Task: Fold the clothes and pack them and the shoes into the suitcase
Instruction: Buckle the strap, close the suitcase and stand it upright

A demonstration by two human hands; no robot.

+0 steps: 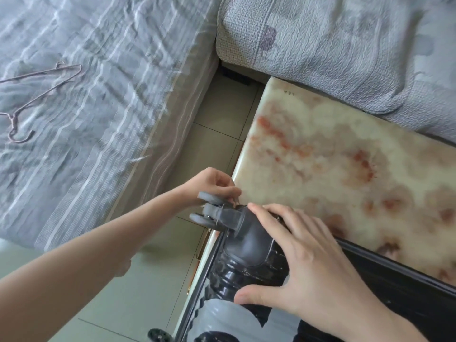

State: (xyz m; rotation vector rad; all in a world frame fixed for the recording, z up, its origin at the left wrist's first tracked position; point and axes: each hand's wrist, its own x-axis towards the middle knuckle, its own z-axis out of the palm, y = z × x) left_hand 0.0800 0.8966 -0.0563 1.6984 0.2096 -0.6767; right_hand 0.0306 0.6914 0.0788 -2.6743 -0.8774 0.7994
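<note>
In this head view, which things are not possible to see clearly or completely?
Head view only.
Suitcase: cut off by the bottom edge, partly under the right hand.
Left hand: whether its fingers hold anything is too small to tell, beside the wheel.
Hangers: blurred, cut off by the left edge.
Clothes, shoes: not in view.

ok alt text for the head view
A right hand presses flat on a glossy black hard-shell suitcase on a cream, red-veined marble table while the left hand pinches a small metal tab by its grey wheels. Thin wire hangers lie on a grey striped bed.
</note>
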